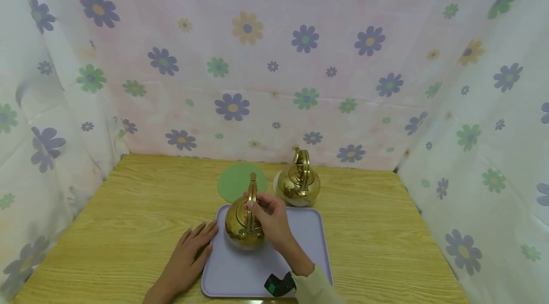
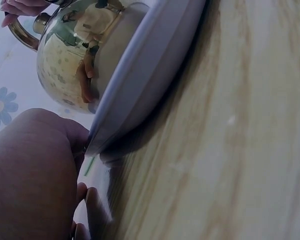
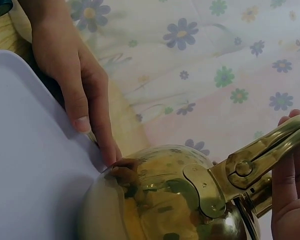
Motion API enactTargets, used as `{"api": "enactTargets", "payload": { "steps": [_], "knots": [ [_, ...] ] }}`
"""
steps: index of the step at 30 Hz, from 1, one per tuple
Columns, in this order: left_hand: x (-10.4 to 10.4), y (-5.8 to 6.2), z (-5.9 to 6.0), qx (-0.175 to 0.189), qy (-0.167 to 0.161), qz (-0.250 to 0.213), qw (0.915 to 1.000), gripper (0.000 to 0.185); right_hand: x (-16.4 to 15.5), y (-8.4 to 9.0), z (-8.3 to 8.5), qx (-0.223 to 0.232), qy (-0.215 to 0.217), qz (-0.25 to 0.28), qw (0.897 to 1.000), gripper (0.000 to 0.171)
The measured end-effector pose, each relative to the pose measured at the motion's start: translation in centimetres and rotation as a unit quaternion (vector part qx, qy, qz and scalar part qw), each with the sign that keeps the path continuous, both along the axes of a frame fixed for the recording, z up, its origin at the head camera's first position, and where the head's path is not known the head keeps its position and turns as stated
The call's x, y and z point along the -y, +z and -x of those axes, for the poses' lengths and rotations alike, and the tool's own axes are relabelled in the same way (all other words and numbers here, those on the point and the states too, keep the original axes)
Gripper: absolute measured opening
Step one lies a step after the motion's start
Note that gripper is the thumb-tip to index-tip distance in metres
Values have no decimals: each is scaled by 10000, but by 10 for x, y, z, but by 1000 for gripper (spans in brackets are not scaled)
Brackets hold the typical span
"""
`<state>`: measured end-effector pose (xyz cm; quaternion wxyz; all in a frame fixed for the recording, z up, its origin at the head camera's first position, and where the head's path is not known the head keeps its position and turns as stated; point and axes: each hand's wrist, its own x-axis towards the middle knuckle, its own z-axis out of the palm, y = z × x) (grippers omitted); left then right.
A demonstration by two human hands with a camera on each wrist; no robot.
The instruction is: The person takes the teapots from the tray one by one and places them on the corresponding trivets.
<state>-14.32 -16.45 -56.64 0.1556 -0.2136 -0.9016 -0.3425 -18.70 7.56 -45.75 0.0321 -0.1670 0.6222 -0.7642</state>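
Observation:
My right hand (image 1: 274,218) grips the upright handle (image 1: 252,199) of a shiny brass teapot (image 1: 242,237), which is over the left part of a pale lilac tray (image 1: 300,251). In the right wrist view the fingers (image 3: 292,185) curl about the handle beside its riveted hinge. My left hand (image 1: 186,256) lies at the tray's left edge with its fingers fairly straight, the fingertips right at the rim. From the left wrist, the thumb side of that hand (image 2: 35,170) meets the tray rim (image 2: 125,75), and the teapot's round belly (image 2: 65,65) shows beyond it.
A second brass teapot (image 1: 300,187) stands behind the tray on a pale round mat (image 1: 276,185). Left of it lies a green round mat (image 1: 233,180). The wooden table (image 1: 377,247) is enclosed by flowered curtains (image 1: 274,56) at the back and sides.

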Motion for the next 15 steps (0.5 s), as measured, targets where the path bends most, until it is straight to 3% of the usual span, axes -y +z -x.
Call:
{"api": "enactTargets", "payload": {
  "steps": [15],
  "knots": [
    [0,0,1,96,5,-7,10000,45,7,3,8,134,56,102,9998,33]
  ]
}}
